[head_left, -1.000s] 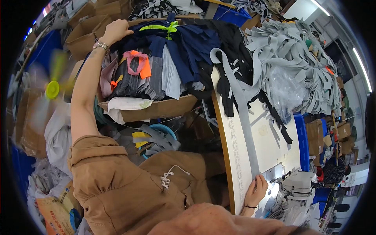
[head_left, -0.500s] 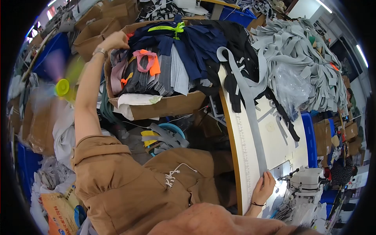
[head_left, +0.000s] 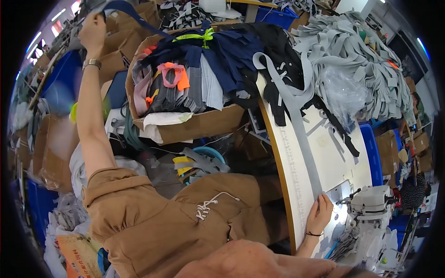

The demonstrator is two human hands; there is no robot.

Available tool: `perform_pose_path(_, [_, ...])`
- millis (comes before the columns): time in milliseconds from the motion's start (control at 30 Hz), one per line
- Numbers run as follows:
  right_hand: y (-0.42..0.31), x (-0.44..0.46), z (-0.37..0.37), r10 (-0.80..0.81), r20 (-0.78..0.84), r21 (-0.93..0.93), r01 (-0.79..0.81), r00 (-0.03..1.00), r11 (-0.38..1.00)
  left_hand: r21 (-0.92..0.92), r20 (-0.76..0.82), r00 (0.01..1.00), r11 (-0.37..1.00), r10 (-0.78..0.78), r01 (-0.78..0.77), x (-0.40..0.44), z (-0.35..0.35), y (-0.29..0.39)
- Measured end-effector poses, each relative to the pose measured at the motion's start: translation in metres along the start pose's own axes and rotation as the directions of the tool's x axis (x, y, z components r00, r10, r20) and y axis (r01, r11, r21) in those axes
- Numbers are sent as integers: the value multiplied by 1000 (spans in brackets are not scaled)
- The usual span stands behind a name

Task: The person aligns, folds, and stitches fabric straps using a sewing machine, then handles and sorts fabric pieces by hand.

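Pinching a navy strip (head_left: pixel 135 15) at the upper left of the frame, the left hand (head_left: pixel 92 33) has its fingers closed; the strip runs toward a navy bundle (head_left: pixel 236 51) atop a cardboard box (head_left: pixel 199 126). At lower right, the right hand (head_left: pixel 321 215) rests on the tabletop (head_left: pixel 352 169) at a grey strip (head_left: pixel 303 143), near the sewing machine (head_left: pixel 371 201); whether it pinches the fabric cannot be told.

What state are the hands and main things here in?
Long navy fabric strip: raised, arched
Left hand: raised, gripping it
Long grey fabric strip: partly flat, partly looped
Right hand: lowered, touching it
Brown cardboard box: open, full
Bright green ribbon: knotted
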State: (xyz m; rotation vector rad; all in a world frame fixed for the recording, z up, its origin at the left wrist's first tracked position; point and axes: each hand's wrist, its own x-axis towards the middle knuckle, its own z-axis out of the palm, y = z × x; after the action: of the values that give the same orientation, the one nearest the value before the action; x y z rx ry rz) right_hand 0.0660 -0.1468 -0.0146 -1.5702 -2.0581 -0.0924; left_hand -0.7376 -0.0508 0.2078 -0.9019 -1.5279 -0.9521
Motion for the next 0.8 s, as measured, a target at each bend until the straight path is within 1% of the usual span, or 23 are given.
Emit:
perform_pose_path(33, [1, 0, 0, -11, 13, 0, 11, 1000, 1000, -85, -47, 998, 996, -37, 33, 12, -7, 5])
perform_pose_path(100, [-2, 0, -3, -15, -24, -11, 15, 1000, 1000, -257, -126, 982, 961, -138, 102, 32, -33, 48])
perform_pose_path(133, [-4, 2, -3, -24, -43, -13, 24, 999, 1000, -435, -89, 990, 898, -114, 64, 37, -38, 71])
perform_pose_path(167, [-6, 3, -3, -51, -73, -17, 50, 996, 999, -599, -60, 995, 801, -80, 28, 42, -43, 101])
perform_pose_path(233, [-8, 4, -7, -92, -140, -37, 88, 986, 995, -777, 161, 984, 624, 77, 78, 33, -89, 181])
perform_pose_path(267, [-16, 9, -12, -101, -137, 57, 110, 985, 992, -773, -17, 970, 611, 244, -168, 28, -96, 209])
perform_pose_path(300, [-35, 18, -21, -101, -132, 149, 121, 986, 981, -816, 182, 959, 578, 219, 23, 26, -98, 226])
perform_pose_path(333, [-55, 27, -31, -92, -126, 239, 121, 988, 964, -821, -2, 959, 547, 284, -164, 15, -95, 255])
perform_pose_path(367, [-77, 38, -41, -61, -88, 378, 90, 994, 921, -854, 53, 912, 491, 407, -170, 12, -126, 290])
perform_pose_path(400, [-96, 50, -49, -28, -52, 507, 50, 998, 860, -884, -127, 853, 332, 506, -328, 3, -114, 306])
perform_pose_path(433, [-111, 61, -51, -29, 11, 664, 15, 1000, 747, -836, -199, 785, 316, 586, -448, -6, -120, 327])
perform_pose_path(467, [-132, 73, -51, -43, 32, 796, 1, 999, 605, -859, -346, 752, 134, 561, -495, -18, -124, 355])
perform_pose_path(500, [-138, 81, -39, -97, 34, 865, 19, 995, 501, -877, -369, 744, 56, 557, -477, -30, -133, 379])
perform_pose_path(533, [-143, 83, -13, -57, 50, 945, -29, 997, 325, -866, -395, 720, 29, 570, -498, -41, -133, 396])
perform_pose_path(567, [-147, 91, -10, -125, 156, 945, -111, 980, 308, -855, -421, 696, 2, 582, -519, -52, -133, 415])
perform_pose_path(600, [-151, 91, 2, -130, 238, 959, -211, 963, 191, -845, -415, 664, 7, 622, -534, -58, -135, 426])
perform_pose_path(667, [-149, 72, 4, -38, 422, 904, -424, 906, -64, -878, -411, 698, -50, 587, -475, -77, -114, 447])
perform_pose_path(700, [-141, 64, 3, 26, 424, 905, -423, 905, -44, -875, -402, 685, -35, 607, -483, -82, -104, 453])
perform_pose_path(733, [-132, 55, 1, 80, 428, 904, -427, 900, -24, -892, -341, 670, -2, 659, -451, -84, -103, 452])
perform_pose_path(767, [-124, 46, -1, 127, 431, 901, -433, 894, -9, -906, -309, 685, 15, 660, -423, -98, -87, 455])
perform_pose_path(800, [-120, 39, -5, 172, 436, 900, -428, 883, -80, -916, -279, 697, 34, 661, -399, -110, -75, 459])
